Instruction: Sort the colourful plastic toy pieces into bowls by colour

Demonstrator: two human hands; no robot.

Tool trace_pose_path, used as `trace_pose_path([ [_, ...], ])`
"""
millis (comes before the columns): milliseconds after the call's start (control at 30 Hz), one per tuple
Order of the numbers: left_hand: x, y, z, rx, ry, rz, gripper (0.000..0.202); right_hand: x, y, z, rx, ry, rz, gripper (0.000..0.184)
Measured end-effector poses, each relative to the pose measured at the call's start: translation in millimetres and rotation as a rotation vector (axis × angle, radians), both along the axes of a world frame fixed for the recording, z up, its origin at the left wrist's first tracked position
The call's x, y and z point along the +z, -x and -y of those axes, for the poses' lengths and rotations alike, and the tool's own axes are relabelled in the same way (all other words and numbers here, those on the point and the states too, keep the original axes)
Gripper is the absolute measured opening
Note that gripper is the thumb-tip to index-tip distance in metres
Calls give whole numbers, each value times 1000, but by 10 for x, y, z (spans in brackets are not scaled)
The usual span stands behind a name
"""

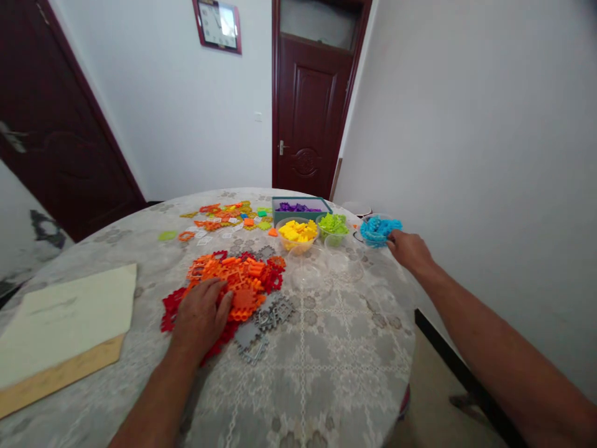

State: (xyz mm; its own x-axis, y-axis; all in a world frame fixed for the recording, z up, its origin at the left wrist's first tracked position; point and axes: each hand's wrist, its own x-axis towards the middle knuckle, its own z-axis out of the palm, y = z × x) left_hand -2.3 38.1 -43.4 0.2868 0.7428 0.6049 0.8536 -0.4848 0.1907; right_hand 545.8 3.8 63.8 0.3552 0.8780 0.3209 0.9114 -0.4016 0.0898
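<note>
Left hand (199,311) loosely spread on orange pieces (244,299); blue pieces (375,228) at ten o'clock of nearer right hand (411,250), my grip unclear.

Lids (310,267), probably, right of pile (228,274)

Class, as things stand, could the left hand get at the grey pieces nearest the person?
Probably yes: the left hand rests on the orange pieces, and those grey pieces lie uncovered close by.
</note>
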Motion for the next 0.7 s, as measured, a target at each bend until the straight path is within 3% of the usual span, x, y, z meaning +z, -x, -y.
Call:
trace_pose_path([
  [167, 56, 26, 37, 94, 18, -8, 35, 382, 459, 275, 93, -66, 185, 29],
  [367, 43, 147, 45, 263, 67, 22, 31, 633, 1507, 457, 412, -174, -37, 22],
  [467, 37, 233, 30, 290, 111, 98, 32, 581, 2134, 435, 594, -190, -284, 16],
  [567, 60, 325, 3, 302, 151, 319, 35, 395, 2717, 341, 739, -164, -597, 13],
  [700, 137, 436, -10, 369, 182, 517, 39, 55, 3289, 142, 723, -14, -1313, 15],
])
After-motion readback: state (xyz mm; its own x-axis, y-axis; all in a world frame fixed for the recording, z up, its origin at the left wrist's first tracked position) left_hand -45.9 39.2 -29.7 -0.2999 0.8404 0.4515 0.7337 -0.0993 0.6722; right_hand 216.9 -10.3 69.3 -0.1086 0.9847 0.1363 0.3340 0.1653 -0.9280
